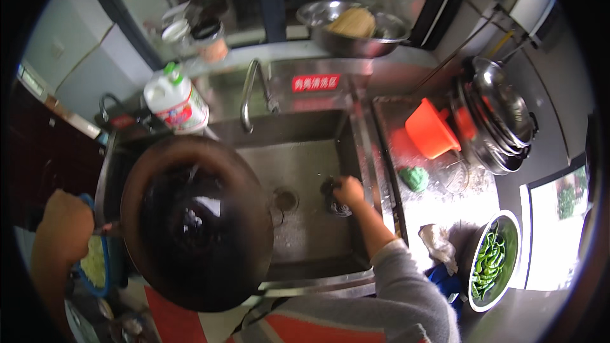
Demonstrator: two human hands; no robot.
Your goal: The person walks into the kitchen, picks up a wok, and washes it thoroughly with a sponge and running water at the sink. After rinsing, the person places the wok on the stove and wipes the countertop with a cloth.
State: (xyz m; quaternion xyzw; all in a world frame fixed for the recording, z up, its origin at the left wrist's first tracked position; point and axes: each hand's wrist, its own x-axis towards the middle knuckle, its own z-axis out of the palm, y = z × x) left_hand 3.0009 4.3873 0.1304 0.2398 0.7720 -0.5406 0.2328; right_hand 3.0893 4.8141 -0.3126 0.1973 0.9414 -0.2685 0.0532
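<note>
My left hand (71, 224), at the left of the view, is closed around the handle of a large dark wok (200, 233). The wok is raised over the left part of the steel sink, and a little liquid seems to shine inside it. My right hand (350, 191) is down in the sink basin (305, 162), at its right side, with its fingers on a dark, wiry scrubber (339, 202). Left of that hand lies the round drain (286, 200). The curved tap (249, 95) stands behind the basin, no water visibly running from it.
A white jug (176, 100) stands behind the wok. A steel bowl (352, 28) rests on the sill. At right are an orange scoop (431, 128), a green scouring pad (413, 178), stacked steel pans (500, 109) and a bowl of green peppers (493, 262). A blue-rimmed basket (97, 290) sits lower left.
</note>
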